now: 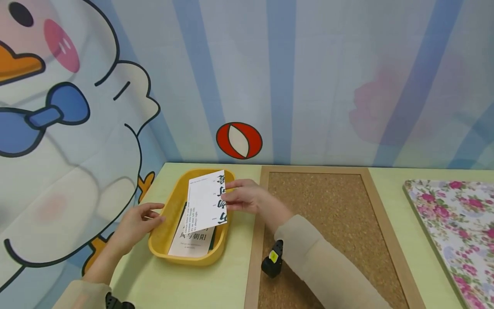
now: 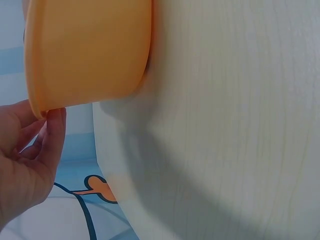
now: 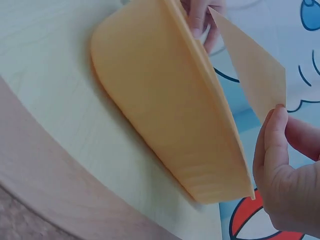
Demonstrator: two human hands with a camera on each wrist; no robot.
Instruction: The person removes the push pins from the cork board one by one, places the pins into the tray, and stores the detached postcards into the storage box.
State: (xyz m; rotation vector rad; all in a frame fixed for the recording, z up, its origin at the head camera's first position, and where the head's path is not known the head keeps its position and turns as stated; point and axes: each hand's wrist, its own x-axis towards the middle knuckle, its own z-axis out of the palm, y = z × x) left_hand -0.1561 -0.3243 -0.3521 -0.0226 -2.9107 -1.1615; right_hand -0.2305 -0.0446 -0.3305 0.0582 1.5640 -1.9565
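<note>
My right hand (image 1: pixel 245 196) pinches a white card (image 1: pixel 204 201) by its right edge, between thumb and fingers. Large dark brush characters run down that edge, with small print elsewhere. In the right wrist view the card (image 3: pixel 257 70) tilts above the rim of a yellow plastic basket (image 3: pixel 150 95). Inside the basket (image 1: pixel 158 246) lies another pale card (image 1: pixel 191 246) with printed characters, partly covered by the held one; a dark green edge shows beside it. My left hand (image 1: pixel 137 223) pinches the basket's left rim, thumb outside, as the left wrist view shows (image 2: pixel 30 150).
Right of the basket lies a wood-framed cork board (image 1: pixel 320 206), under my right forearm. A flowered board (image 1: pixel 459 227) lies at the far right of the pale wooden table (image 1: pixel 146 283). A printed cartoon backdrop (image 1: pixel 320 86) rises behind the table and along its left side.
</note>
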